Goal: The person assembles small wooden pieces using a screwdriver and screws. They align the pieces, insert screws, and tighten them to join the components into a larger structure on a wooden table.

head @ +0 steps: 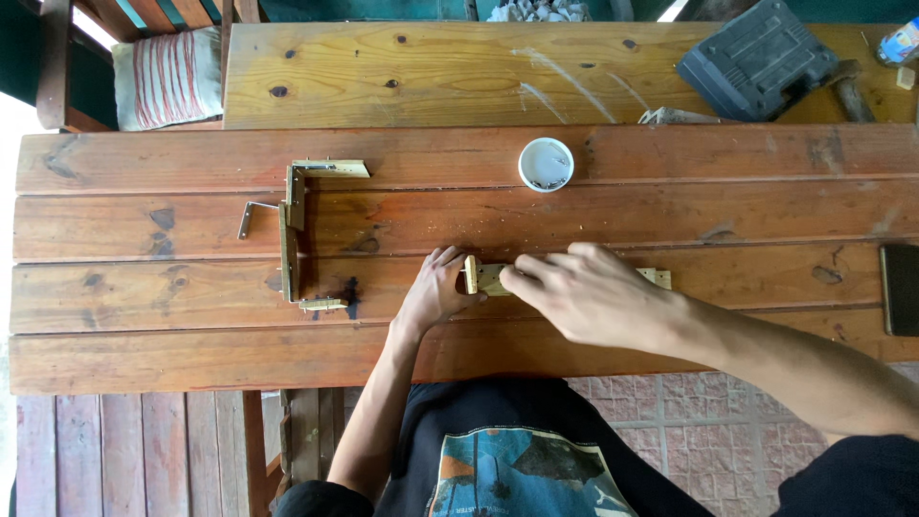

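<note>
A small pale wooden piece (485,279) lies on the red-brown plank table (670,211) in front of me. My left hand (437,287) grips its left end, where a short upright strip stands. My right hand (584,292) covers its middle, fingertips pinching on the piece near the left hand. The far end of the wooden piece (657,278) sticks out to the right of my right hand. What my right fingertips pinch is too small to tell.
A bracket-shaped assembly of thin wood strips (292,235) lies to the left. A white round lid with small nails (546,165) sits further back. A dark plastic tool case (756,59) and a hammer (847,88) rest on the far bench. A dark flat object (900,287) lies at the right edge.
</note>
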